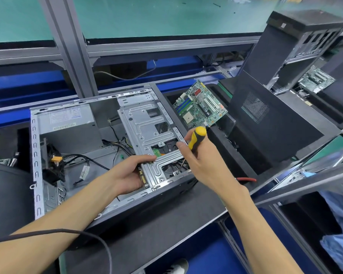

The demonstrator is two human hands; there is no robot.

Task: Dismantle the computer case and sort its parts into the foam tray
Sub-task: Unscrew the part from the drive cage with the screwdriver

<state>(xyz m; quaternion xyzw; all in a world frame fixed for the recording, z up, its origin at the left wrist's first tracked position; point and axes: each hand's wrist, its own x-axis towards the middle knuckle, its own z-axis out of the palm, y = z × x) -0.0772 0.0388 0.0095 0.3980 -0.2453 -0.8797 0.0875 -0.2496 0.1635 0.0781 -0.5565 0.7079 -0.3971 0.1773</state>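
Right hand point(204, 155) grips 1 screwdriver point(195, 138) tip-down at drive bracket point(147, 123), left hand point(130, 175) clasps bracket's near edge; 1 motherboard point(201, 104) in foam tray point(244, 155).

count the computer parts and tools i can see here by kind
circuit boards: 2
computer cases: 2
power supply boxes: 1
screwdrivers: 1
total: 6

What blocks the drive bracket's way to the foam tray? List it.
The case wall stands between the drive bracket and the foam tray. The motherboard already leans in the near slot. Both hands, left and right, are on the bracket end.
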